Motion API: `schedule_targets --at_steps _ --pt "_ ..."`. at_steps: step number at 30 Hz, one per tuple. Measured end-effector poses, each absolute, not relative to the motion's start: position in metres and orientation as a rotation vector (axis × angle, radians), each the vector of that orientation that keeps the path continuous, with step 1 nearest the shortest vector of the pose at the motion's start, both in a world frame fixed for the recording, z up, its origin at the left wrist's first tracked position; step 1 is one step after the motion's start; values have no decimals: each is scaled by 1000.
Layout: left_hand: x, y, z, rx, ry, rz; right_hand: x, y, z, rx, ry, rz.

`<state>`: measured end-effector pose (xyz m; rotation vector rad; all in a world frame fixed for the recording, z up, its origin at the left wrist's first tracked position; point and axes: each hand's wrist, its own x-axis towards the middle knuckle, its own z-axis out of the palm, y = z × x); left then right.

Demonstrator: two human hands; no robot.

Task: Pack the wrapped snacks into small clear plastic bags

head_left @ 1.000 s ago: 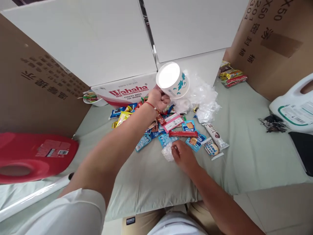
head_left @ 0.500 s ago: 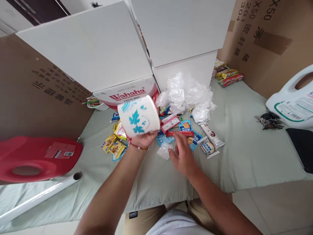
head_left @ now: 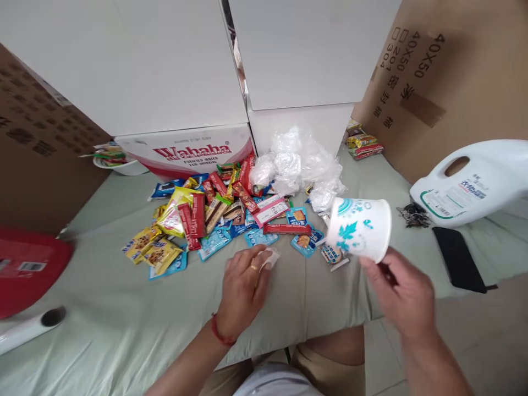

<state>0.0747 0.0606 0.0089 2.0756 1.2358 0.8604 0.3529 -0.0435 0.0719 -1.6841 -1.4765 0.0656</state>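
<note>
Gone from the left hand (head_left: 243,283) to the right hand (head_left: 406,294) since half a second ago, the paper cup (head_left: 357,226) has swung over to the right of the snack pile (head_left: 198,214).
Thumb and fingers of the right hand grip the cup, which is tipped on its side and held up off the cloth (head_left: 284,297); the left hand, at the near edge of the snack pile, has its fingers bent over a plastic wad (head_left: 272,255), touching it, though whether they pinch it I cannot tell. Clear plastic bags (head_left: 317,170) bunch against the pile's far right, the Wahaha box (head_left: 190,151) stands just behind it, and a white jug (head_left: 474,181) and keys (head_left: 413,214) lie well to its right.
</note>
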Motion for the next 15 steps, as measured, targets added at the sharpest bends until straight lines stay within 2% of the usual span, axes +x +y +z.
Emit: schedule_targets --at_steps 4,9,11,15 --pt "43 52 -23 2649 1160 534 432 -20 68 -2046 -1664 -243" --pt "35 46 -43 2776 1128 393 499 108 81 -2452 -1679 -394" --pt "35 47 -41 2777 1123 392 523 173 104 -2484 -1565 -420" --pt "34 47 -37 2785 1126 368 560 262 145 -2264 -1484 -503"
